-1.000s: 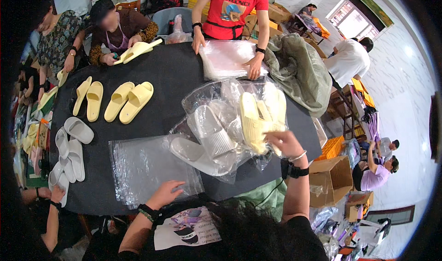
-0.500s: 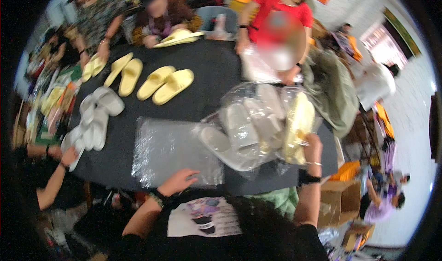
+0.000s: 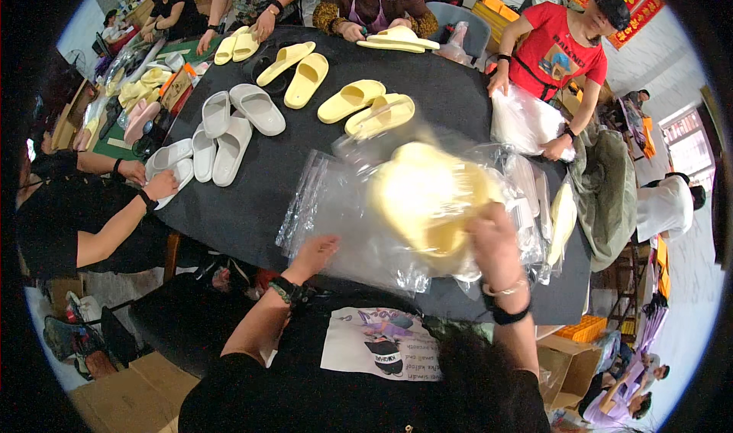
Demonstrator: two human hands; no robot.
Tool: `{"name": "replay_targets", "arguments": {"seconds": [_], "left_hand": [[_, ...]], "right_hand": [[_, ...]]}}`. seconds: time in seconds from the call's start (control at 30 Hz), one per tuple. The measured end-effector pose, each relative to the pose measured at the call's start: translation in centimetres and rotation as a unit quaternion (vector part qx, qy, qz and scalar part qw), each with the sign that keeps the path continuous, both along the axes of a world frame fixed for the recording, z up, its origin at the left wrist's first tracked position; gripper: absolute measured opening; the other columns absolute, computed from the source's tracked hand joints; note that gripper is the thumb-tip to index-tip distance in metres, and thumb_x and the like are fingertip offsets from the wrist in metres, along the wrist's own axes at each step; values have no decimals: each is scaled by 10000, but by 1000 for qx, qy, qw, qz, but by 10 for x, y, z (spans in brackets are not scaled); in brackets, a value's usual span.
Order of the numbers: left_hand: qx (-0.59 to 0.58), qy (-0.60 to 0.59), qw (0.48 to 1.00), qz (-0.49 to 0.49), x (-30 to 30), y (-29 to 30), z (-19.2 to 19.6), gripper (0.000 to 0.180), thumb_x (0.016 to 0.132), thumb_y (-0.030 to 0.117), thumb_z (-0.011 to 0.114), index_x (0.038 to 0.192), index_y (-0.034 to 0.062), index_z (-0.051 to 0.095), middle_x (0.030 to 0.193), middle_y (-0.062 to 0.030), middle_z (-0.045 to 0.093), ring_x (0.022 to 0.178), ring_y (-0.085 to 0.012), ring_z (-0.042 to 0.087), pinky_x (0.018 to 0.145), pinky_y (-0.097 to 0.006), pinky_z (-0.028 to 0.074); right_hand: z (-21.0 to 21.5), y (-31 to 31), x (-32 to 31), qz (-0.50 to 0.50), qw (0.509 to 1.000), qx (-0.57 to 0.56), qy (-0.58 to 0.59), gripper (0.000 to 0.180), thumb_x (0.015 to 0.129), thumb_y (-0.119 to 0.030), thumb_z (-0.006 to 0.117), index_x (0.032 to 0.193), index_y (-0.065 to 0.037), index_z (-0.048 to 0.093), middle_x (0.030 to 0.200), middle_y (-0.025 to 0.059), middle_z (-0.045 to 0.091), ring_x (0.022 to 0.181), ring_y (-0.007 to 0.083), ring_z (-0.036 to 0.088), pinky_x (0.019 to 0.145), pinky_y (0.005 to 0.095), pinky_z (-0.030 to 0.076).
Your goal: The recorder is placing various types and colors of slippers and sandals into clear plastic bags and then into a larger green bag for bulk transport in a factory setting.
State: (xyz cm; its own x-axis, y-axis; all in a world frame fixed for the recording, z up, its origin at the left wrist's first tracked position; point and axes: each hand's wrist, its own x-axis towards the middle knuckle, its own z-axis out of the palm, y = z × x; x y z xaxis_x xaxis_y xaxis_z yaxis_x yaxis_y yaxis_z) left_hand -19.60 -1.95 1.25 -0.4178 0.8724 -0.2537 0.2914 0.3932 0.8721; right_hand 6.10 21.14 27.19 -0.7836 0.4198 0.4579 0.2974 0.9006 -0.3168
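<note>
The right hand [image 3: 495,242] grips a pale yellow slipper [image 3: 427,200] (blurred in this view), held just above a clear plastic bag [image 3: 343,219] lying on the black bench [image 3: 267,173]. The left hand [image 3: 314,256] presses flat, fingers spread, on the bag's near edge. Further across the bench lie grey slippers [image 3: 229,131] and yellow slippers [image 3: 359,101], with other people's hands around its rim.

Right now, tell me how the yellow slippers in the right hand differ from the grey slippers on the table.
The yellow slippers are held up off the table by the right hand, among clear plastic bags; the grey slippers lie flat on the black table, unwrapped and untouched. The yellow ones look blurred, the grey ones sharp. Both are the same open-toed slide shape.
</note>
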Motion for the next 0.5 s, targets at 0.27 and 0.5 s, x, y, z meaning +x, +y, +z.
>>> {"name": "replay_targets", "arguments": {"seconds": [0.27, 0.5], "left_hand": [[66, -203, 892, 398, -87, -47, 19, 301, 989, 231, 535, 1196, 28, 620, 998, -40, 655, 846, -109, 592, 721, -252, 476], [61, 1, 936, 348, -99, -50, 19, 316, 984, 241, 543, 1183, 7, 620, 1060, -86, 649, 943, -190, 624, 817, -290, 490]], "right_hand": [[-143, -53, -93, 142, 976, 109, -126, 268, 767, -59, 556, 1028, -104, 600, 1065, 140, 556, 1055, 355, 505, 943, 451, 419], [-198, -41, -51, 67, 970, -193, -132, 397, 754, 0, 555, 1142, -77, 590, 1204, 155, 556, 1148, 366, 512, 1010, 460, 409]]}}
